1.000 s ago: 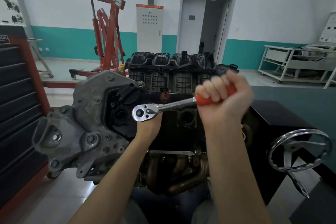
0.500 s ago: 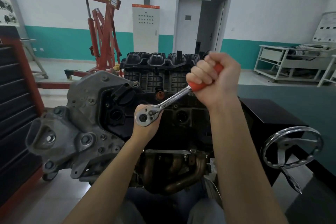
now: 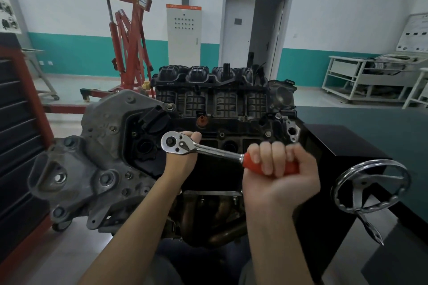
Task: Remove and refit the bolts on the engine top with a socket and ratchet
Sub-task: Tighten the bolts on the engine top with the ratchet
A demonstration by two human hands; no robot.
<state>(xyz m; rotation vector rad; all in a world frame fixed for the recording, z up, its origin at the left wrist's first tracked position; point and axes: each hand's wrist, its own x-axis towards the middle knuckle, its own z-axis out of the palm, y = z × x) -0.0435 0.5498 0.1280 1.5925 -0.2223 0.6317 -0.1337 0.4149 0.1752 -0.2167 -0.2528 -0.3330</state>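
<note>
Ratchet (image 3: 203, 149) gripped by both hands' fingers over engine (image 3: 222, 122), red hoist (image 3: 129, 48), teal-banded wall (image 3: 92, 53)

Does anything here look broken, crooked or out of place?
Nothing stands out. The ratchet sits on the engine top, right hand gripping its red handle, left hand under its head.

Even, soft indoor light, moderately dim – no hard shadows. Glare on ratchet (image 3: 183, 144) head and chrome handwheel (image 3: 370, 186) at 4 o'clock. Wide-angle bending toward edges – slight blur at 7 o'clock; engine (image 3: 222, 109) recesses dark.
</note>
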